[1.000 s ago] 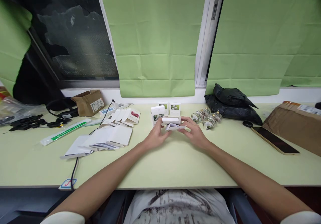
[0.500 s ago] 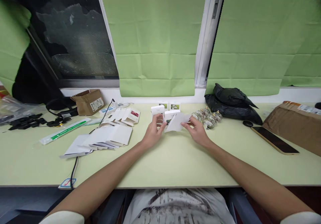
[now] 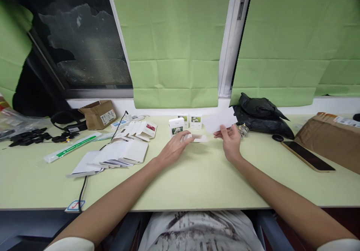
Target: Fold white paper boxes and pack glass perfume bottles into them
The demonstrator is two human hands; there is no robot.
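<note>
With the middle of the pale yellow-green table (image 3: pixel 201 185) taken as clock centre, a flat white rectangular card (image 3: pixel 219 122) is held at one o'clock, pinched by the right hand (image 3: pixel 231 141). At twelve, a small white cardboard piece (image 3: pixel 200 138) is met by the fingers of the left hand (image 3: pixel 173 147); whether it is grasped cannot be told. Apparently the card is being handled separately; a light pinch seems required next.
</note>
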